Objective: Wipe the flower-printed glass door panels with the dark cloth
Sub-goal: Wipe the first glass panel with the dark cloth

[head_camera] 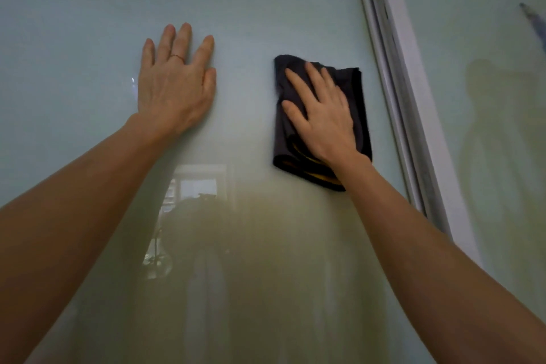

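Right hand [322,121] presses dark cloth [285,142], long axis near-vertical, against glass panel [251,9].

One wide-angle camera on the person's head looks forward at the glass door panel [266,3] from close by; both forearms [88,201] enter from the lower corners, and the door frame [413,97] slants down the right side.

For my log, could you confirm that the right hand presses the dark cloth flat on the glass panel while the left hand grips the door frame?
Not quite. The head view shows the left hand lying flat on the glass panel, away from the door frame. The right hand does press the dark cloth flat on it.
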{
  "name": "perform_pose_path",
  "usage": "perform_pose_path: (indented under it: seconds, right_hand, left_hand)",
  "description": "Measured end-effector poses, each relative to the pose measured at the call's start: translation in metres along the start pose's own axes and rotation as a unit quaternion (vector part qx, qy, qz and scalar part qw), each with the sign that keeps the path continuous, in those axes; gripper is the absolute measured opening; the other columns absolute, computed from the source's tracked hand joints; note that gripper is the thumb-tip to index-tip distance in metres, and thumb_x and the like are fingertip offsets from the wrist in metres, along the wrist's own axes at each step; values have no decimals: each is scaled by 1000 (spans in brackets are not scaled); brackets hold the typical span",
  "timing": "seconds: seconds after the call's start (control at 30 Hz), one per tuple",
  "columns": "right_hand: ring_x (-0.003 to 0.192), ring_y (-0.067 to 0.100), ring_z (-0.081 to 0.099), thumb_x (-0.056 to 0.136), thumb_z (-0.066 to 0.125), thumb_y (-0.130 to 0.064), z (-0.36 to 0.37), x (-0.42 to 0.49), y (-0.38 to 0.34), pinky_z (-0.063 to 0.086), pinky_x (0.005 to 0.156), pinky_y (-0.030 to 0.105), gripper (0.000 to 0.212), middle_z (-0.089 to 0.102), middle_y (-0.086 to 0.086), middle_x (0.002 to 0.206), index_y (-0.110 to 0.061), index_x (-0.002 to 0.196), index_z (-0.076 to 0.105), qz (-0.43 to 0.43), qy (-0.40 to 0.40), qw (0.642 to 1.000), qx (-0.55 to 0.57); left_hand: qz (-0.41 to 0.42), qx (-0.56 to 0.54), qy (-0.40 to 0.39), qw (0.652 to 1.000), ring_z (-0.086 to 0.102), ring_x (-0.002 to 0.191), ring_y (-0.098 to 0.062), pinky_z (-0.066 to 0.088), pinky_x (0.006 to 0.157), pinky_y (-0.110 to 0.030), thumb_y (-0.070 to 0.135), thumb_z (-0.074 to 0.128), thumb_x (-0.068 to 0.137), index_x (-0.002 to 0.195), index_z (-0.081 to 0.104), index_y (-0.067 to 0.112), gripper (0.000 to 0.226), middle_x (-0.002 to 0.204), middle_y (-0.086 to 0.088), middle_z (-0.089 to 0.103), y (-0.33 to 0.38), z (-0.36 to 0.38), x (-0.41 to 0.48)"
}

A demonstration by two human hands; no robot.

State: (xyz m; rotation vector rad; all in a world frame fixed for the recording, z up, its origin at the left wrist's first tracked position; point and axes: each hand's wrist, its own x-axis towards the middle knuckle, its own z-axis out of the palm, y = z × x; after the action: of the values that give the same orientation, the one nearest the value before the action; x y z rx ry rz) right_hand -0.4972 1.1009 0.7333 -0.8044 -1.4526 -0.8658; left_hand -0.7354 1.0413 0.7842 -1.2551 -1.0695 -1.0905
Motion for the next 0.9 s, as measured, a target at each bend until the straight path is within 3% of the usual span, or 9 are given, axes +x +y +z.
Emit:
perform_pose_path:
  seconds: [0.13, 0.23, 0.3, 0.47, 0.53, 0.73, 0.8, 0.9]
  right_hand:
    - [157, 26, 2, 107, 31, -53, -7, 2, 30, 6, 125, 48, 58, 7, 2, 171, -35, 161, 19, 168, -2, 986, -16]
    - [157, 29, -2, 108, 27, -52, -6, -3, 20, 1, 124, 51, 59, 2, 4, 171, -33, 163, 13, 213, -6, 977, -14]
    - [157, 30, -3, 108, 26, -53, -2, -14, 4, -1, 124, 52, 59, 1, 2, 171, -35, 163, 12, 210, -5, 978, -18]
    - [157, 27, 6, 98, 19, -63, 1, -45, -4, 4, 123, 50, 68, 15, 0, 170, -37, 160, 26, 60, 5, 998, -18]
    - [156, 26, 10, 97, 21, -63, -2, -45, 12, 8, 123, 47, 68, 19, 0, 169, -36, 158, 30, 40, 7, 999, -6]
    - [157, 30, 6, 108, 31, -49, 0, -38, 22, 8, 125, 50, 59, 11, 7, 170, -28, 162, 21, 224, 38, 974, -21]
    - [157, 31, 4, 108, 27, -50, 4, -42, 10, 4, 126, 49, 60, 8, 9, 171, -27, 163, 17, 234, 30, 971, -27]
    - [156, 32, 8, 99, 17, -60, 10, -61, -8, 7, 124, 49, 71, 14, 9, 170, -28, 161, 24, 157, 32, 987, -30]
  left_hand:
    - [3, 1, 3, 1000, 9, 153, -36, 5, 123, -51, 32, 33, 107, 159, 26, 20, 54, 166, -17, 14, 0, 1, 0]
    - [5, -2, 6, 1000, 11, 153, -37, 6, 123, -52, 31, 34, 106, 158, 28, 19, 53, 166, -18, 16, -1, 1, 0]
    - [0, -4, 1, 1000, 9, 153, -36, 5, 123, -51, 32, 33, 106, 159, 26, 20, 54, 166, -17, 14, 0, 1, 0]
    - [-1, -8, -2, 1000, 7, 154, -34, 3, 123, -50, 34, 32, 107, 159, 25, 22, 54, 167, -16, 12, -1, 0, -1]
    - [-1, -11, -2, 1000, 7, 154, -33, 3, 123, -49, 34, 32, 107, 159, 25, 22, 54, 167, -16, 12, -1, 0, -1]
    - [5, -14, -8, 1000, 7, 154, -33, 2, 123, -49, 34, 32, 107, 160, 25, 22, 54, 167, -15, 12, -2, -2, -3]
    - [5, -13, -7, 1000, 6, 154, -34, 2, 123, -49, 34, 33, 107, 160, 25, 22, 54, 167, -16, 12, -2, -2, -3]
    - [5, -16, -1, 1000, 7, 154, -35, 2, 123, -50, 33, 34, 107, 159, 26, 21, 54, 167, -17, 13, -3, -1, -3]
